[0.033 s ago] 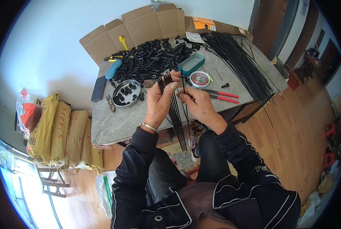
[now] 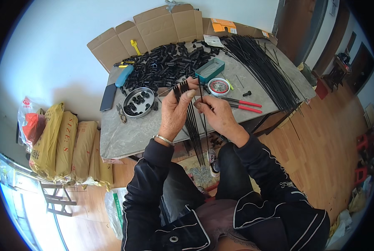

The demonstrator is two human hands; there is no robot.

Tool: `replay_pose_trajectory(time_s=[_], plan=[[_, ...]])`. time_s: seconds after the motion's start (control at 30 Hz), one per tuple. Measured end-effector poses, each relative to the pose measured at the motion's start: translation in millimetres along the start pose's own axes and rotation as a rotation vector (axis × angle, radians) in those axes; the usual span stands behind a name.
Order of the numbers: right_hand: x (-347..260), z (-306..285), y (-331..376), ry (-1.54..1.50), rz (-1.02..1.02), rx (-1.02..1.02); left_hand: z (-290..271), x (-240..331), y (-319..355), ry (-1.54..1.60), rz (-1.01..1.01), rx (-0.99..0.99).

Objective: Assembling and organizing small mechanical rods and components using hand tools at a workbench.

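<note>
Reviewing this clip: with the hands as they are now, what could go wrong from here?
1. The left hand pinches a fanned bundle of thin black rods near its top; their long ends hang below the table edge, so some might slip out.
2. The right hand works one rod close by and could knock the fan apart.

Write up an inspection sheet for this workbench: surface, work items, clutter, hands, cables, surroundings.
Surface: grey table, its near-left part bare.
Job's things: bundle of thin black rods held upright; loose black rods fanned at the right; heap of black tubes.
Clutter: metal bowl, red-handled pliers, teal box, round tin, open cardboard box.
Grippers: left hand grips the bundle; right hand pinches one rod.
Cables: nothing seen.
Surroundings: yellow sacks, wooden floor.
</note>
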State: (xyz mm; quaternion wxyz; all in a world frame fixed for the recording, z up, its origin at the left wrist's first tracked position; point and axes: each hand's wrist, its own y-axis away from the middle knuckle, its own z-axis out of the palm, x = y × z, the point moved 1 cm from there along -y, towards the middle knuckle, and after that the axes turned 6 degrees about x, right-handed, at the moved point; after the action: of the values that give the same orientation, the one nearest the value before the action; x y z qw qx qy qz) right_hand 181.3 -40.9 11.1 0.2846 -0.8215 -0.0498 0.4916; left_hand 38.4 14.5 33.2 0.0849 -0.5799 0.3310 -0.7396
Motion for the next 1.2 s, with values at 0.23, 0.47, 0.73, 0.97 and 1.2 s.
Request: replay_pose_trajectory(time_s=[0.23, 0.47, 0.73, 0.97, 1.2], plan=[[-8, -9, -5, 0.065, -0.050, -0.162, 3, 0, 1, 0.010, -0.019, 0.055], [8, -4, -16, -0.178, -0.045, -0.251, -3, 0, -2, 0.037, -0.096, -0.044], [67, 12, 6, -0.795, 0.881, -0.379, 0, 21, -27, 0.103, -0.166, -0.093], [58, 52, -5, -1.259, 0.995, -0.770, 17, 42, -39, 0.149, -0.219, -0.142], [44, 57, -13, -1.516, 0.775, -0.611, -3, 30, 27, -0.017, -0.371, -0.108]])
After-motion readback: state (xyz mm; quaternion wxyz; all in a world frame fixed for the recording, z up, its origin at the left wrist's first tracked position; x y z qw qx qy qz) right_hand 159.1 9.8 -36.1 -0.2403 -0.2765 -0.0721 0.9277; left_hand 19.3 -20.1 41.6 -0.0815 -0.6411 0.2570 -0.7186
